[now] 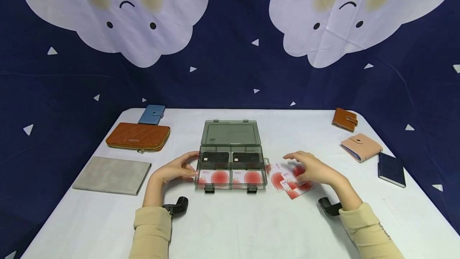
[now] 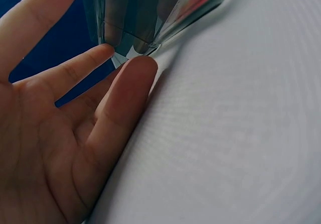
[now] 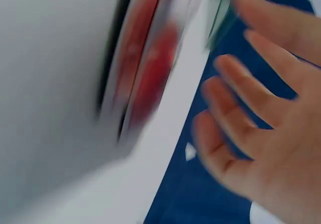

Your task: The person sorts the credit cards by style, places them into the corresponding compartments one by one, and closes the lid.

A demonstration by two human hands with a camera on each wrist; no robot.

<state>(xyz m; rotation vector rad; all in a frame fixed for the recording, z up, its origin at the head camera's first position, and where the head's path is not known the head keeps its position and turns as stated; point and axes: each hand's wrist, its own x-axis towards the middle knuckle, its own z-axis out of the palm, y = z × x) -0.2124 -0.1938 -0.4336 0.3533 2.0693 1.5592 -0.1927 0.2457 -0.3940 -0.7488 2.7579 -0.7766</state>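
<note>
Hands at the card box, mid-table

Left hand (image 1: 176, 170), fingers straight, touches the clear box's (image 1: 231, 173) left wall; right hand (image 1: 312, 169), fingers spread and relaxed, hovers over loose red-and-white cards (image 1: 279, 179) just right of it.

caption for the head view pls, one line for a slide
Left hand steadies an open clear box of cards while the right hand hovers over loose red-and-white cards.

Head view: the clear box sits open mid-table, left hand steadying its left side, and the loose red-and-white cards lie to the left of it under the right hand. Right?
Not quite. In the head view the loose red-and-white cards lie to the right of the clear box, not the left, under the right hand. The rest holds: the box is open mid-table and the left hand touches its left side.
</note>
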